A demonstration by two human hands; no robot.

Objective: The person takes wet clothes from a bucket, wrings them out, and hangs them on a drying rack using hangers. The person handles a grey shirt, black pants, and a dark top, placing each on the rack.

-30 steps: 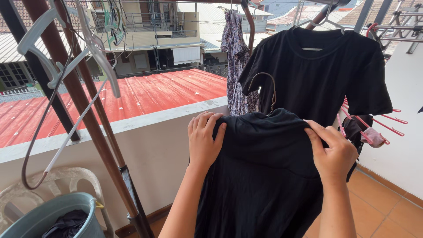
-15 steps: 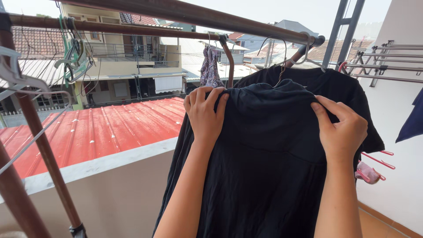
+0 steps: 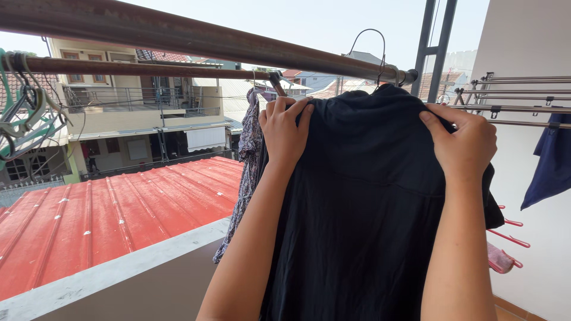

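Overhead, a rusty brown drying rail (image 3: 196,40) runs slantwise across the top of the view, with pale sky above it and a thinner second rail (image 3: 148,69) behind. Both of the person's hands lift a black garment (image 3: 363,214) on a wire hanger, whose hook (image 3: 370,41) rises just above the near rail, near its right end; whether the hook touches the rail cannot be told. The left hand (image 3: 286,132) is closed over the garment's left shoulder, fingers curled across the top edge. The right hand (image 3: 463,145) pinches the right shoulder, thumb and fingers folded into the cloth. Both forearms reach steeply upward from the bottom of the view.

Room to the right is tight: a dark upright post (image 3: 434,50) stands just behind the garment, wall-mounted metal bars (image 3: 523,94) jut from a white wall (image 3: 529,35), and a navy cloth (image 3: 550,157) hangs from them. Pink pegs (image 3: 505,238) show low beside the garment. To the left, a patterned cloth (image 3: 247,160) hangs close by, above a grey parapet (image 3: 113,273), beyond which lies a red corrugated roof (image 3: 101,220). Green hangers (image 3: 24,113) cluster at the far left.
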